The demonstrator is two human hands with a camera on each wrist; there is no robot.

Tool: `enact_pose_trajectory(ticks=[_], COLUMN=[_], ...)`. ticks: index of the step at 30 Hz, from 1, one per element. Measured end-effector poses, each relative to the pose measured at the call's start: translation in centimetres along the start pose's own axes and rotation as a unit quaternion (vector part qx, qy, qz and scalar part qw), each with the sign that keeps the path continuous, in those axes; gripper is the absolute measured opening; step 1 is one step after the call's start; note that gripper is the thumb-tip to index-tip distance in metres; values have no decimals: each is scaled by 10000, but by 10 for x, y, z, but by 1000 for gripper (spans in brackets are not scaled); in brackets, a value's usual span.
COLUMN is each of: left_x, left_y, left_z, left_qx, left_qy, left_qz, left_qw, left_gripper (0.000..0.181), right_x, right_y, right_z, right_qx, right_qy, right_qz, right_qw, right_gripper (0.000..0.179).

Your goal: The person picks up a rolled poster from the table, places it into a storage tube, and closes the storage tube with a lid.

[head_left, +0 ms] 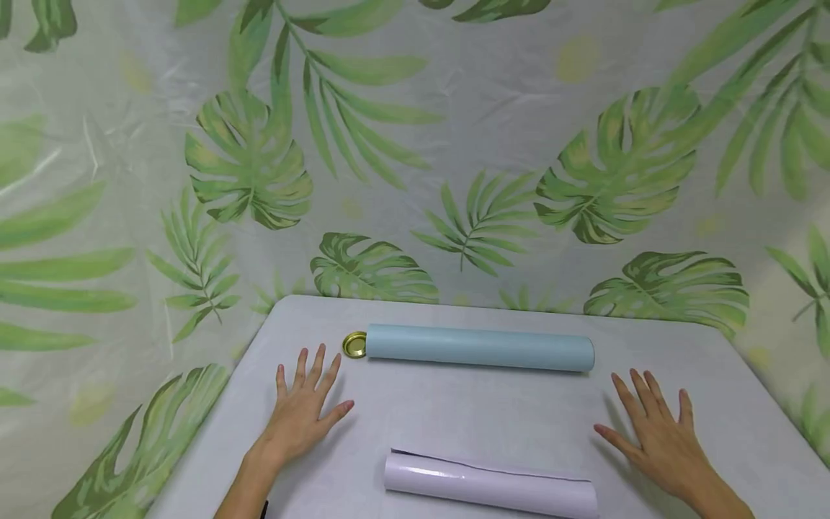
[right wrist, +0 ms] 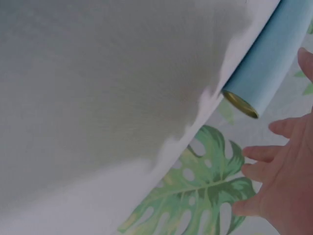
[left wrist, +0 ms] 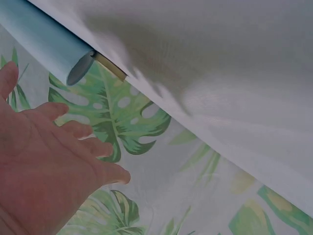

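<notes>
A light blue cardboard tube (head_left: 480, 348) lies across the back of the white table. Its left end is an open mouth in the left wrist view, with a gold metal lid (head_left: 354, 344) beside it. The right end carries a gold cap (right wrist: 240, 104) in the right wrist view. Nearer the front lies a rolled glossy pale sheet (head_left: 489, 484), its loose edge showing along the top. My left hand (head_left: 301, 414), fingers spread, hovers left of the tube and holds nothing. On the other side my right hand (head_left: 661, 440) is likewise spread and holds nothing.
The white table (head_left: 454, 411) has rounded back corners. Behind it hangs a pale curtain (head_left: 486, 130) printed with green leaves, which also falls along both sides.
</notes>
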State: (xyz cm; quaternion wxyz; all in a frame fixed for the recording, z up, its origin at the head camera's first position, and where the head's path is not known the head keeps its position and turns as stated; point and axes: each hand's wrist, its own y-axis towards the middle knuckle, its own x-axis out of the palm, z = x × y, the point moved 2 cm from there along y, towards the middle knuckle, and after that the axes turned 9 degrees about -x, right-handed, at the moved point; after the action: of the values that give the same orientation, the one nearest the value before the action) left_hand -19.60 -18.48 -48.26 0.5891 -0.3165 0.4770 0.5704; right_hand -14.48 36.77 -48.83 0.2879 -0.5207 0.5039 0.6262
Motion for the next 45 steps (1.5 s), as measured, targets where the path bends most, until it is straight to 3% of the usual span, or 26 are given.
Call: enact_pose_trajectory(ticks=[10,19,27,33,40,45], left_x=[-3,5,10,14,26,34], left_y=[-3,-5,-2,-7,-19,-25], left_z=[4,22,45,67,92,106], left_qx=[-14,302,727,1197,1917,2265], left_qy=[-60,-258,-141,-194,-257,-173], left_qz=[-82,-246,-467,-905,-1042,-1228], left_qw=[9999,9989,9962,9885,9756,9661], left_gripper=[82,84,83,82,83,84], right_x=[-5,-7,-8,-1,11,16], right_y=[20,44,67,83,100,107], right_z=[3,0,-2,-2,-2,1], right_qx=[-81,-235,-461,-505,-538,-546], right_qy=[175,302,227,331,489,455], right_qz=[44,142,170,102,-41,-170], right_qw=[9998,9992,9985,9981,9973,9973], right_gripper=[98,99,99,99,98,97])
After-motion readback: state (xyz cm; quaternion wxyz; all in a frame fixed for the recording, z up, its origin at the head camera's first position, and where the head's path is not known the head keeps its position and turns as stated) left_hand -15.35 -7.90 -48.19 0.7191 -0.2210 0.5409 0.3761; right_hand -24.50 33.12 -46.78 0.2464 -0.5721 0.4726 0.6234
